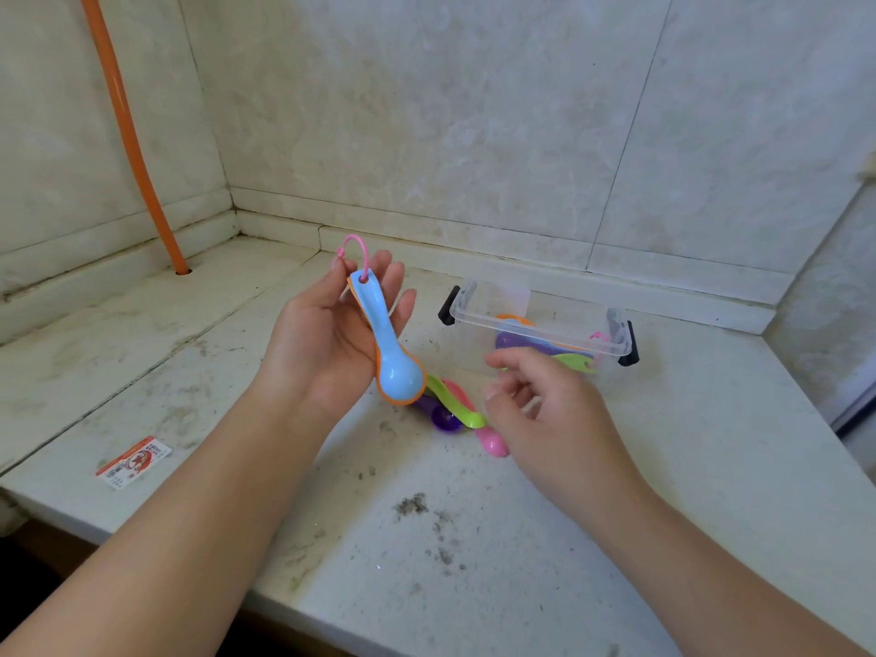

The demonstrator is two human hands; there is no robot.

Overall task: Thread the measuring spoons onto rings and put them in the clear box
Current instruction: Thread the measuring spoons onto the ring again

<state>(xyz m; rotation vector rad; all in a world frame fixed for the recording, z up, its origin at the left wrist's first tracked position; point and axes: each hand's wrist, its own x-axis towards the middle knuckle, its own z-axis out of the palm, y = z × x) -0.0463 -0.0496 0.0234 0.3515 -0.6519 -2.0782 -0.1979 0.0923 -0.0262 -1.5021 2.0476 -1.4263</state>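
Observation:
My left hand (327, 343) holds up a blue measuring spoon (391, 358) nested on an orange spoon (379, 367), both hanging on a pink ring (356, 253) through their handle holes. On the counter below lie a green spoon (457, 405), a purple spoon (443, 419) and a pink spoon (488, 438). My right hand (550, 410) hovers just right of them, fingers loosely curled, holding nothing. The clear box (535, 320) with black latches stands behind it, open, with another set of coloured spoons inside.
The counter (426, 538) is dirty pale stone in a tiled corner. An orange pipe (128, 135) enters the counter at the back left. A small red and white label (135, 462) lies near the front left edge.

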